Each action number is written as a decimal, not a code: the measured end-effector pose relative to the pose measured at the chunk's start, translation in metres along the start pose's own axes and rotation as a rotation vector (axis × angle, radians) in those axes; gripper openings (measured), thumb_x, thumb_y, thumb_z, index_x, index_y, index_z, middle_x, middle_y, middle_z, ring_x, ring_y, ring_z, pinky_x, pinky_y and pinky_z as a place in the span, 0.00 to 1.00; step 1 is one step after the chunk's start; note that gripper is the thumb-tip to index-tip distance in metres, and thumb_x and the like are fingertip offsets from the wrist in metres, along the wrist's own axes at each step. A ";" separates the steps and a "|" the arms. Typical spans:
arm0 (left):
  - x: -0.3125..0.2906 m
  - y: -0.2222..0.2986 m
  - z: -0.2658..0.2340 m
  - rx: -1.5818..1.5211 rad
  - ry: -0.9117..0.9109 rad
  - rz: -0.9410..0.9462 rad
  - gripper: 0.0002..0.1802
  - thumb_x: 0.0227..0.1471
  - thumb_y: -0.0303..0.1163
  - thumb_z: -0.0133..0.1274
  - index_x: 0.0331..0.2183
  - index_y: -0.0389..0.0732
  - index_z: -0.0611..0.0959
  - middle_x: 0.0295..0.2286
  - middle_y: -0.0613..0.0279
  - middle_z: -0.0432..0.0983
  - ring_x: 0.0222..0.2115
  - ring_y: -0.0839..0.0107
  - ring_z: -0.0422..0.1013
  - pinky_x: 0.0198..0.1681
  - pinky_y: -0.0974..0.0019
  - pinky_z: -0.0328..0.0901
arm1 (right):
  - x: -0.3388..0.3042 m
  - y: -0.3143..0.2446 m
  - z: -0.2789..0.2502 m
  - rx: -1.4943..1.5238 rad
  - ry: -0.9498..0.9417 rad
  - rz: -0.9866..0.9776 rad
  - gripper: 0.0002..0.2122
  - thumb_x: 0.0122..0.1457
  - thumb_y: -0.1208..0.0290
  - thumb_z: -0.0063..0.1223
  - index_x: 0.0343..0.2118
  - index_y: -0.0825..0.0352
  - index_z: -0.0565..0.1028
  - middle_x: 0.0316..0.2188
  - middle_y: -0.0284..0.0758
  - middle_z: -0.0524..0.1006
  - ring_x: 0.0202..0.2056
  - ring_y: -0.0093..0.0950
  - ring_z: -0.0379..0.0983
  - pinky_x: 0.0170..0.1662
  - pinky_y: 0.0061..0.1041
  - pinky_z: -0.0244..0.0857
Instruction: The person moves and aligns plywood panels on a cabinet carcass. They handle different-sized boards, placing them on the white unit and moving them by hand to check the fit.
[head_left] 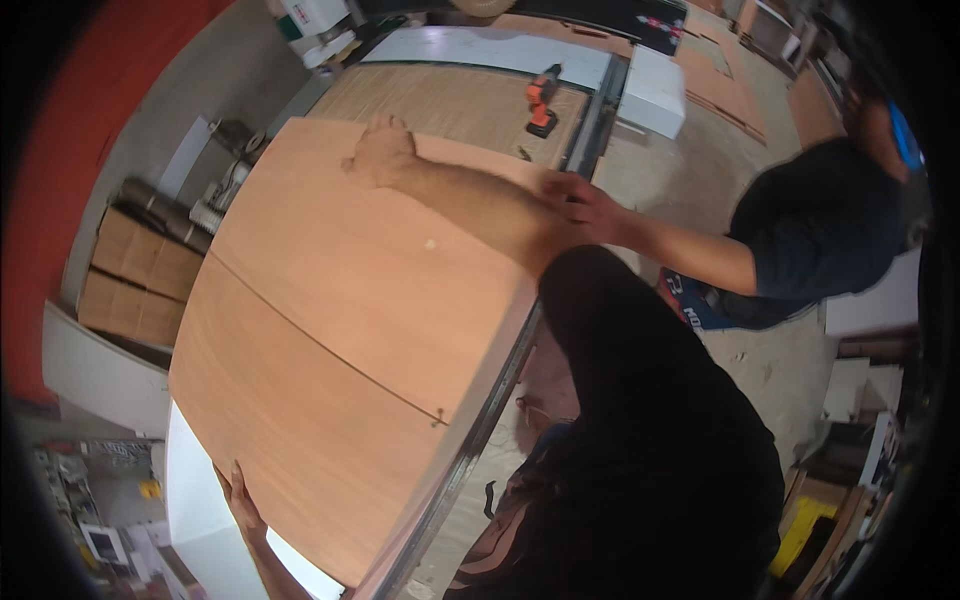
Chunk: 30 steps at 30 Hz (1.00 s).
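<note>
Head view shows us a large wooden panel [335,280], crossed by a thin dark line, lying over the table [430,92]. Our right hand [383,152] rests at its far edge, fingers bent; we cannot tell whether they grip. Our left hand [242,500] touches its left edge, visible fingers slightly spread. Beyond the panel stands an orange-and-black drill [541,98]; a co-worker's hand [588,208] is beside our right forearm.

Panel [340,270] brightly lit; corners black, straight edges bowed.
</note>
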<state>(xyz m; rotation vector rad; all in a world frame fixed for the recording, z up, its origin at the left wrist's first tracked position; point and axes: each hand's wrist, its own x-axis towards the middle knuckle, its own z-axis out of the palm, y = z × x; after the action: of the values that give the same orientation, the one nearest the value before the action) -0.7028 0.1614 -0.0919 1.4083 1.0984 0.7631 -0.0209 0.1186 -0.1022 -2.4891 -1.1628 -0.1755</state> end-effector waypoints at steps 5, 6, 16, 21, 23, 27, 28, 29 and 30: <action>-0.019 0.006 -0.052 0.482 -0.061 -0.032 0.51 0.63 0.63 0.44 0.72 0.42 0.46 0.67 0.43 0.51 0.62 0.47 0.62 0.63 0.46 0.59 | -0.072 -0.019 -0.034 0.003 0.083 -0.004 0.36 0.66 0.42 0.42 0.62 0.73 0.68 0.62 0.55 0.65 0.65 0.49 0.56 0.67 0.48 0.49; -0.034 0.013 -0.058 0.443 -0.049 -0.018 0.53 0.63 0.67 0.42 0.72 0.43 0.45 0.68 0.41 0.49 0.61 0.44 0.62 0.62 0.44 0.59 | -0.092 -0.026 -0.045 0.023 0.029 -0.105 0.34 0.67 0.44 0.42 0.61 0.73 0.69 0.61 0.55 0.65 0.65 0.49 0.57 0.67 0.46 0.50; -0.286 0.018 -0.056 0.316 0.775 0.762 0.22 0.69 0.40 0.48 0.53 0.32 0.79 0.45 0.54 0.80 0.44 0.68 0.76 0.46 0.65 0.68 | -0.419 0.002 -0.102 0.367 0.368 -0.498 0.18 0.62 0.67 0.54 0.52 0.73 0.77 0.52 0.49 0.77 0.56 0.47 0.72 0.62 0.45 0.60; -0.394 -0.194 -0.037 0.103 0.831 0.475 0.14 0.68 0.35 0.51 0.40 0.34 0.83 0.24 0.64 0.74 0.23 0.77 0.67 0.26 0.70 0.62 | -0.631 0.014 -0.001 0.533 0.218 -0.151 0.19 0.58 0.71 0.59 0.53 0.68 0.77 0.41 0.50 0.81 0.46 0.49 0.77 0.50 0.43 0.69; -0.447 -0.301 -0.007 0.119 0.565 0.192 0.15 0.68 0.36 0.51 0.42 0.33 0.81 0.29 0.62 0.78 0.27 0.75 0.72 0.30 0.69 0.67 | -0.727 0.029 0.046 0.616 -0.252 0.237 0.19 0.56 0.68 0.61 0.49 0.70 0.77 0.39 0.53 0.80 0.43 0.53 0.77 0.48 0.43 0.70; -0.622 -0.481 0.051 -0.056 0.234 -0.551 0.12 0.64 0.29 0.53 0.46 0.32 0.80 0.36 0.56 0.81 0.36 0.70 0.77 0.38 0.67 0.71 | -0.879 0.085 0.079 0.285 -0.677 0.104 0.22 0.56 0.57 0.61 0.47 0.71 0.79 0.43 0.53 0.80 0.49 0.50 0.77 0.52 0.43 0.69; -0.668 -0.508 0.043 -0.075 0.213 -0.708 0.14 0.64 0.30 0.52 0.48 0.33 0.79 0.38 0.56 0.80 0.38 0.68 0.76 0.40 0.66 0.71 | -0.895 0.098 0.084 0.372 -0.766 0.154 0.23 0.57 0.56 0.59 0.47 0.72 0.79 0.44 0.52 0.80 0.49 0.49 0.77 0.53 0.43 0.69; -0.708 -0.525 0.024 -0.089 0.227 -0.840 0.15 0.65 0.31 0.50 0.49 0.34 0.78 0.40 0.55 0.79 0.39 0.67 0.76 0.41 0.65 0.70 | -0.912 0.111 0.083 0.396 -0.908 0.251 0.23 0.58 0.55 0.57 0.46 0.72 0.79 0.45 0.52 0.80 0.49 0.48 0.77 0.53 0.43 0.69; -0.741 -0.528 -0.010 -0.087 0.268 -0.914 0.16 0.65 0.32 0.49 0.51 0.35 0.77 0.41 0.55 0.78 0.41 0.65 0.75 0.43 0.64 0.70 | -0.931 0.126 0.079 0.387 -1.056 0.416 0.23 0.59 0.54 0.56 0.46 0.72 0.79 0.45 0.51 0.80 0.50 0.48 0.77 0.54 0.43 0.69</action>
<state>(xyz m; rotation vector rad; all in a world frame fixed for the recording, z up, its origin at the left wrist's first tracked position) -1.0758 -0.5588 -0.5047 0.6023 1.7025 0.3159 -0.5331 -0.5855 -0.4633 -2.3552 -0.8023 1.4621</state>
